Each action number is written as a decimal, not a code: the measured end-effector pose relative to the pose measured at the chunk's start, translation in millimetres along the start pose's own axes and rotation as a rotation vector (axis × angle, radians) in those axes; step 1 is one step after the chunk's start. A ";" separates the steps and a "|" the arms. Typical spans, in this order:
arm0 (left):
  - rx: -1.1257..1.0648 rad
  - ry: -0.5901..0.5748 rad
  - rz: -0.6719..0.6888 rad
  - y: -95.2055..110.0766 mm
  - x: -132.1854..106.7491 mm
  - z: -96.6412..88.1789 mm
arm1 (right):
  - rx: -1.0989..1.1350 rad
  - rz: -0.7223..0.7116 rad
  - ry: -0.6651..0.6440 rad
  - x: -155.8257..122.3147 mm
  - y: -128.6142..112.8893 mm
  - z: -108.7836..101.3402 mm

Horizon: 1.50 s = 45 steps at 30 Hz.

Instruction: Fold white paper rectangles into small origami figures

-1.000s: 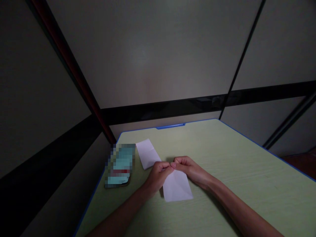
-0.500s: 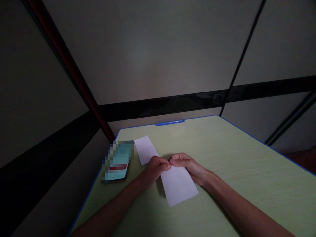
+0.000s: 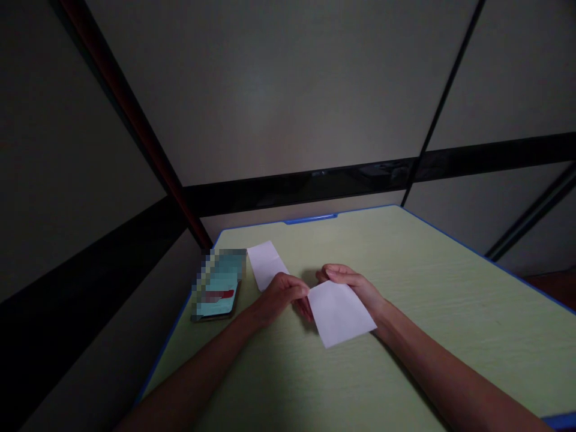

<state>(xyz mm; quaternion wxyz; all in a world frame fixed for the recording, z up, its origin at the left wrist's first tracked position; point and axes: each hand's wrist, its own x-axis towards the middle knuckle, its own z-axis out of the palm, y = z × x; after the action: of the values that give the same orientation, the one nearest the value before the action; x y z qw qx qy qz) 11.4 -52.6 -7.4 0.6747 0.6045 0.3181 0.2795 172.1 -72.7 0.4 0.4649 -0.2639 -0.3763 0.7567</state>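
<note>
Left hand (image 3: 279,295) is pinching the far left corner of a white sheet (image 3: 339,315) between thumb and forefinger; its other fingers are curling underneath, partly out of sight. Right hand (image 3: 360,289) is sitting at the sheet's far right side, fingers curling inward, thumb lying close to the far edge. Sheet is covering part of that palm, so cannot tell whether the right fingers are gripping the paper or just supporting it. Hands are staying apart at the fingertips, with the sheet's far edge running between them.

Held sheet is sitting in front of the person, near the middle of the surface (image 3: 441,288), slanting, near edge pointing toward the person and a bit right. Its near right corner is reaching over beside the right wrist. Cannot tell how much of it is touching the surface.

Second white paper (image 3: 266,264) is lying flat beyond the left hand, which is hiding its near right corner. Left of that, a phone (image 3: 225,300) is lying with its lit screen up, mostly blurred by pixelation; a red patch is showing on it. Pale green surface is carrying a blue rim and a blue strip (image 3: 310,219) along its far edge. Wall panels (image 3: 279,90) are standing behind, a black band (image 3: 297,189) crossing them.
</note>
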 end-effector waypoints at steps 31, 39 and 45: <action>0.473 0.649 0.246 -2.9 6.5 6.7 | -0.694 -0.206 0.116 14.4 13.7 0.6; 0.484 0.801 0.278 -1.3 4.7 4.3 | -0.666 -0.239 0.175 16.2 11.9 3.3; 0.453 0.809 0.262 -1.4 5.2 1.9 | -0.656 -0.235 0.198 15.6 11.0 1.9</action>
<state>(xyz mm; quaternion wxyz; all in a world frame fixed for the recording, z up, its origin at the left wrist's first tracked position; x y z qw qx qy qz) 16.2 -50.0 -9.2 0.3076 0.6139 0.5291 0.4986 158.5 -62.3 -8.2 0.4733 -0.4263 -0.5800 0.5078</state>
